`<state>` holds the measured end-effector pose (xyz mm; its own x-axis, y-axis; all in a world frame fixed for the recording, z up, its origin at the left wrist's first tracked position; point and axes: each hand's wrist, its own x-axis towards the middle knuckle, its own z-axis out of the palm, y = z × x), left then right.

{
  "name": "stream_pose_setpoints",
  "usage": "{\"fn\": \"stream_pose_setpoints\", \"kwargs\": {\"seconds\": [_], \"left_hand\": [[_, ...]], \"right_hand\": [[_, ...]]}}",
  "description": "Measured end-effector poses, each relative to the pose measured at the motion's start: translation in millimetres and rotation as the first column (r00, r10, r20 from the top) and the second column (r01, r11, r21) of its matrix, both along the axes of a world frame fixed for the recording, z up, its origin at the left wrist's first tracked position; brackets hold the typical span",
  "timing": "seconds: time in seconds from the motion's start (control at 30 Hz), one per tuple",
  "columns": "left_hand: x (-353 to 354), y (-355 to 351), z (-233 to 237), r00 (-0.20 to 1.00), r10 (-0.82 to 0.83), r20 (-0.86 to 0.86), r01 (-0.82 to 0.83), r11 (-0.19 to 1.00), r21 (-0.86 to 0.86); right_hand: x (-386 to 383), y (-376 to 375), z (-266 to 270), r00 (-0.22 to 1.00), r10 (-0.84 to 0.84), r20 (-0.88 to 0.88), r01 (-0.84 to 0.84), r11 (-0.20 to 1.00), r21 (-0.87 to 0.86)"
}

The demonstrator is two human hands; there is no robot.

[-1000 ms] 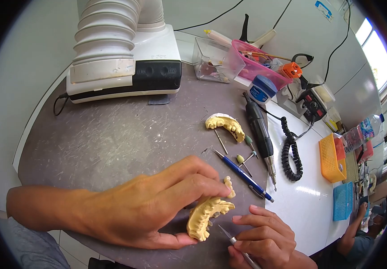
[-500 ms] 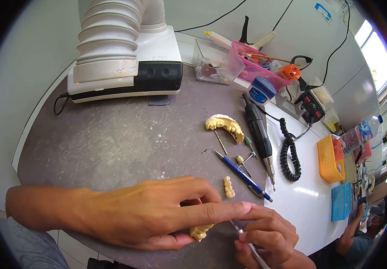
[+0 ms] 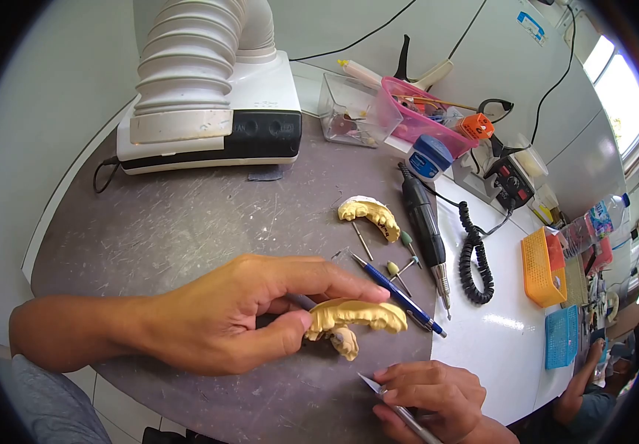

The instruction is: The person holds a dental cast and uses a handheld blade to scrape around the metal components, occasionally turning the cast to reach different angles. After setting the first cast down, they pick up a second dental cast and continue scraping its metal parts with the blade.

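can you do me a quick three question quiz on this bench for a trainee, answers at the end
1. Which item does the right hand hold?
a) a blue pen
b) a slim metal bladed tool
c) a water bottle

2. True or false: the left hand grips a yellow dental cast between thumb and fingers.

3. Fill in the blank: the black handpiece lies beside a black cord that is ______ rather than straight.

Key: 1 b; 2 true; 3 coiled
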<state>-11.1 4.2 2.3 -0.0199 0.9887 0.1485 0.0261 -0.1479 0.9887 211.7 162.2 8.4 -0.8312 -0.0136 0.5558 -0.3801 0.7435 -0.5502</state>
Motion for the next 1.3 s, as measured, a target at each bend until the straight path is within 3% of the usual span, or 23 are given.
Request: {"fn": "stream_pose_setpoints", "kwargs": {"seconds": [0.07, 0.13, 0.2, 0.27, 0.33, 0.4, 0.47, 0.6, 0.67, 0.73, 0.87, 1.0, 1.07, 1.1, 1.13, 1.2, 1.3], "left_hand": [[-6, 1, 3, 0.977, -0.051, -0.208, 0.057, 0.998, 0.024], [-4, 0, 5, 0.983, -0.048, -0.177, 0.048, 0.999, -0.003], [-3, -1, 6, 0.988, -0.043, -0.149, 0.039, 0.999, -0.033], [-1, 1, 3, 0.98, -0.002, -0.2, 0.007, 1.0, 0.023], [-4, 3, 0, 0.978, -0.022, -0.208, 0.03, 0.999, 0.036], [-5, 3, 1, 0.976, -0.034, -0.217, 0.046, 0.998, 0.049], [-2, 2, 4, 0.997, 0.017, -0.073, -0.021, 0.998, -0.056], [-7, 2, 2, 0.994, -0.032, -0.101, 0.022, 0.995, -0.1], [-6, 4, -7, 0.999, -0.015, -0.038, 0.015, 1.0, 0.013], [-9, 4, -6, 0.999, -0.034, -0.021, 0.034, 0.999, -0.019], [-11, 4, -4, 0.997, -0.065, 0.037, 0.068, 0.994, -0.087], [-10, 3, -6, 0.995, -0.051, 0.087, 0.059, 0.993, -0.098], [-10, 4, -7, 0.997, -0.041, 0.06, 0.043, 0.999, -0.032], [-10, 4, -6, 0.997, -0.043, 0.062, 0.045, 0.998, -0.032], [-10, 3, -4, 0.995, -0.044, 0.086, 0.05, 0.996, -0.069], [-10, 2, -3, 0.993, -0.044, 0.109, 0.055, 0.993, -0.105], [-10, 2, -2, 0.993, -0.048, 0.106, 0.059, 0.993, -0.105]], "right_hand": [[5, 2, 4, 0.998, 0.0, 0.067, 0.005, 0.998, -0.063], [7, 4, 6, 0.992, 0.012, 0.129, 0.005, 0.992, -0.124], [6, 6, 7, 0.963, 0.044, 0.264, 0.055, 0.933, -0.356], [5, 6, 8, 0.953, 0.043, 0.298, 0.085, 0.91, -0.405], [2, 4, 8, 0.903, 0.066, 0.424, 0.216, 0.783, -0.583], [-2, 1, 7, 0.914, 0.061, 0.402, 0.203, 0.789, -0.58], [-7, -1, 8, 0.939, 0.044, 0.341, 0.133, 0.869, -0.477], [-18, -2, -2, 0.987, 0.022, 0.159, 0.031, 0.946, -0.323], [-21, -2, -6, 0.992, 0.011, 0.126, 0.031, 0.945, -0.325], [-22, 1, -9, 0.994, 0.031, 0.102, 0.008, 0.93, -0.366], [-16, 2, -9, 0.983, -0.003, 0.183, 0.079, 0.91, -0.406], [-14, 4, -1, 0.99, 0.031, 0.137, 0.011, 0.956, -0.293], [-8, 3, 0, 0.938, -0.121, 0.325, 0.18, 0.971, -0.158], [-13, 6, 0, 0.958, -0.088, 0.274, 0.119, 0.988, -0.101], [-14, 6, 0, 0.957, -0.089, 0.275, 0.121, 0.988, -0.101], [-17, 4, -2, 0.989, 0.043, 0.145, -0.002, 0.963, -0.27], [-17, 2, -6, 0.993, -0.002, 0.116, 0.036, 0.955, -0.295]]}}
